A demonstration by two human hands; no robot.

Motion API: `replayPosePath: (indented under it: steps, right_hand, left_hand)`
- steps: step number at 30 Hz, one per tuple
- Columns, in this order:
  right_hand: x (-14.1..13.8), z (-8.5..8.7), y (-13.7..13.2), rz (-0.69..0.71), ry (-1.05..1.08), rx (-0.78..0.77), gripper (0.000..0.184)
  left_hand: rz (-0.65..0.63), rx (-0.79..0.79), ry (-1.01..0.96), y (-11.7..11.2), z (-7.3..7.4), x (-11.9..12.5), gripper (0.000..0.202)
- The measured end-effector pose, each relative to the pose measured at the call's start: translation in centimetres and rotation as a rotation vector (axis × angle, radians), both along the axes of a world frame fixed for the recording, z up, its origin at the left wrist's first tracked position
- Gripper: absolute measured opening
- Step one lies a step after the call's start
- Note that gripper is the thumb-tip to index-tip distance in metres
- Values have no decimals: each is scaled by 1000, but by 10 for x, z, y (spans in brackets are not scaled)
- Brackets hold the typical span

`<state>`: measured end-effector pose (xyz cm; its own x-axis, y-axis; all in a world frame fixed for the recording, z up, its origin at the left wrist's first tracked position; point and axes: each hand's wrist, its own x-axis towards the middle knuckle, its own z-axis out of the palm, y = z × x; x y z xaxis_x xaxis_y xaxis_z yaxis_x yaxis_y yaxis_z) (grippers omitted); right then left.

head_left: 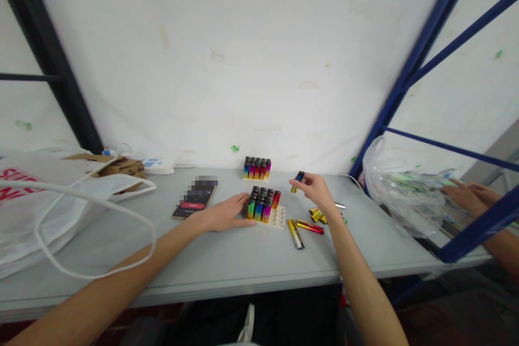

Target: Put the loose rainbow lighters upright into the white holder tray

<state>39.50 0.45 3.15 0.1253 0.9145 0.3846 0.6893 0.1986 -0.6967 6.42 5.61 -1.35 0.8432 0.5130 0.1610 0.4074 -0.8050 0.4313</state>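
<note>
Between the thumb and fingertips of my right hand (314,188) I pinch a small dark lighter (298,179), lifted clear of the table and tilted. It hangs at about one o'clock from the white tray (279,220), near it but not touching. That tray sits on the grey table (227,265) and carries a block of rainbow lighters (263,204) standing upright in its left part, while open sockets show at its right end. My left hand (227,213) lies flat and open on the table at nine o'clock of the tray, fingertips against the block's left side, holding nothing. At four o'clock from the tray a few loose lighters (310,226) lie flat, just beside my right wrist. At twelve o'clock, close to the wall, a second group of lighters (257,168) stands upright. A phone (194,203) lies at ten o'clock of my left hand, with a white bag (60,200) beyond it at nine. Far off at three o'clock, another person's hands (466,194) rest by a clear plastic bag (397,194).
</note>
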Motion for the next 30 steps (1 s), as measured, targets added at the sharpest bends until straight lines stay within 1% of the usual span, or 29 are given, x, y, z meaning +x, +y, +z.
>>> replayPosePath:
  steps: [2,4,7,9,11,15,18,23,25,27,30]
  right_hand:
    - [0,1,1,32,36,9,67]
    - [-3,2,-1,114,128,13,68]
    - [-10,4,-5,258,276,-30,63]
    - [-16,5,-8,301,300,-68,60]
    - [-20,5,-10,275,255,-67,58]
    - [-27,4,-11,178,61,44,58]
    - [-30,2,-10,135,-32,45,58]
    - [-29,2,-12,128,-95,49,43]
    - [-27,3,-13,127,-104,66,40]
    - [-27,3,-13,106,-105,85,41]
    - [-28,3,-13,90,-98,102,47]
  left_hand:
    - [8,-3,8,0,0,0,84]
    - [12,-5,6,0,0,0,84]
    - [1,0,-8,1,-1,0,84]
    - [-4,0,-14,1,-1,0,86]
    - [-2,-2,-16,1,-1,0,86]
    - [-9,-3,-20,-1,0,1,84]
    - [-12,-10,-16,-1,1,2,83]
    - [-15,-8,5,1,0,1,82]
    - [-3,-10,20,2,-1,1,83]
    - [16,-18,33,2,-2,1,85]
    - [17,-19,26,2,-3,1,86]
